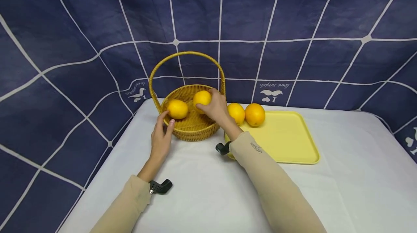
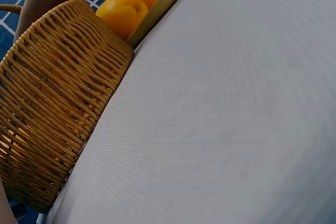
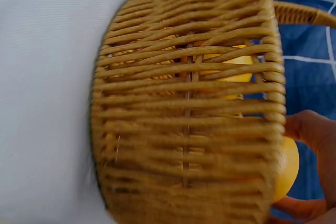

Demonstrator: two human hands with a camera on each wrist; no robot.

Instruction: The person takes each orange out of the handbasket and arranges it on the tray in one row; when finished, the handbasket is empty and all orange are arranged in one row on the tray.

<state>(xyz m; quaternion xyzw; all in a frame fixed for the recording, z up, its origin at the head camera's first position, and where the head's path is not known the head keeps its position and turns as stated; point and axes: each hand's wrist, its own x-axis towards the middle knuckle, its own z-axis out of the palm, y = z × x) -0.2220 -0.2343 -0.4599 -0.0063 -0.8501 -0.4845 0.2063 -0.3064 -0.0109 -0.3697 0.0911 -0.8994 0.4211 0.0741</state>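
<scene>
A woven wicker basket (image 1: 192, 133) with a tall arched handle stands on the white cloth. One orange (image 1: 177, 109) lies inside, at the left. My right hand (image 1: 215, 104) grips another orange (image 1: 202, 97) over the right part of the basket; the right wrist view shows this held orange (image 3: 286, 174) at the rim, between thumb and fingers. My left hand (image 1: 161, 140) is at the basket's front left rim, thumb and index finger spread apart, fingertips right at the rim and close to the inner orange. Only a sliver of it shows in the left wrist view.
Right of the basket lies a yellow tray (image 1: 283, 139). Two oranges sit at its back left, one orange (image 1: 255, 114) beside another orange (image 1: 236, 113) partly behind my right wrist. A dark blue curtain (image 1: 247, 16) with white grid lines hangs behind the table.
</scene>
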